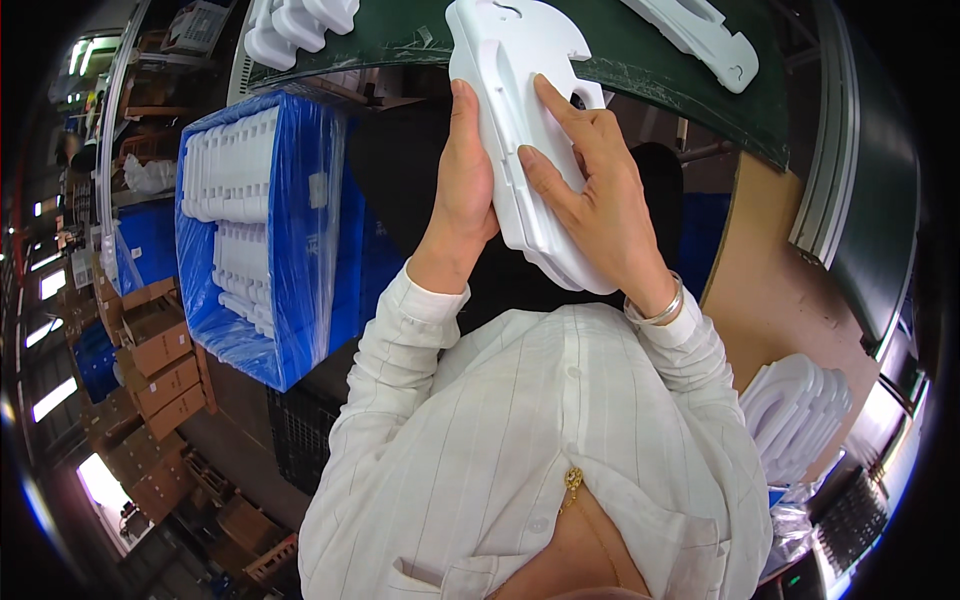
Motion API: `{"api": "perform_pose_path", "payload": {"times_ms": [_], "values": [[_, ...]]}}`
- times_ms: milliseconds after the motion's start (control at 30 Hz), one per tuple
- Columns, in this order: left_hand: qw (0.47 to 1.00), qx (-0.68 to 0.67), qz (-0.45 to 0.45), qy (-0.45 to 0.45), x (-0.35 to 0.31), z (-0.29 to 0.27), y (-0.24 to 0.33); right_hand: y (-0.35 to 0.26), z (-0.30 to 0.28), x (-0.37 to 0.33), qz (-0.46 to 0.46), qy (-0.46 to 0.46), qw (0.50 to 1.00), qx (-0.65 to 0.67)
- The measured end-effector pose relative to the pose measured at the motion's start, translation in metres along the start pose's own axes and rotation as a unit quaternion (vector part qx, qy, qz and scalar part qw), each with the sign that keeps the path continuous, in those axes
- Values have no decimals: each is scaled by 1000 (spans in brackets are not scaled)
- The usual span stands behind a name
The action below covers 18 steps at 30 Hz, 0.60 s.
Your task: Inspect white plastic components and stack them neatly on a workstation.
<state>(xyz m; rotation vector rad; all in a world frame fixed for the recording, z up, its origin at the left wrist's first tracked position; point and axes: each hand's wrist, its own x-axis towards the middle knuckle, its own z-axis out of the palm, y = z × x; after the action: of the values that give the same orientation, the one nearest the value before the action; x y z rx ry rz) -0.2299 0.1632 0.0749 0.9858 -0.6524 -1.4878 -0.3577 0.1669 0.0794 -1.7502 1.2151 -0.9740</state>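
Observation:
Between my two hands is a long white moulded plastic part (515, 110) with ribs and a notched end, tilted over the near edge of the green table. My left hand (466, 175) is wrapped along its left side, thumb pointing up the edge. My right hand (605, 190) presses on its upper face from the right, with thumb and forefinger laid along it. The part's underside and the fingers beneath it are hidden. Further white parts lie on the table: a cluster (298, 28) at the left and a single one (695, 38) at the right.
A blue bin (345, 240) lined with clear plastic, filled with rows of white parts, stands to my left. Several similar parts (800, 410) are stacked at my right by a brown board (770, 270). The green table (650, 75) spans the front. Cardboard boxes (165, 385) sit farther left.

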Motion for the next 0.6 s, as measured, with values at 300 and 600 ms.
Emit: {"api": "perform_pose_path", "payload": {"times_ms": [300, 600], "values": [[999, 29, 22, 41, 2, 4, -1, 12, 16, 0, -41, 24, 999, -24], [978, 98, 159, 94, 13, -12, -17, 21, 17, 8, -70, -32, 996, -34]]}}
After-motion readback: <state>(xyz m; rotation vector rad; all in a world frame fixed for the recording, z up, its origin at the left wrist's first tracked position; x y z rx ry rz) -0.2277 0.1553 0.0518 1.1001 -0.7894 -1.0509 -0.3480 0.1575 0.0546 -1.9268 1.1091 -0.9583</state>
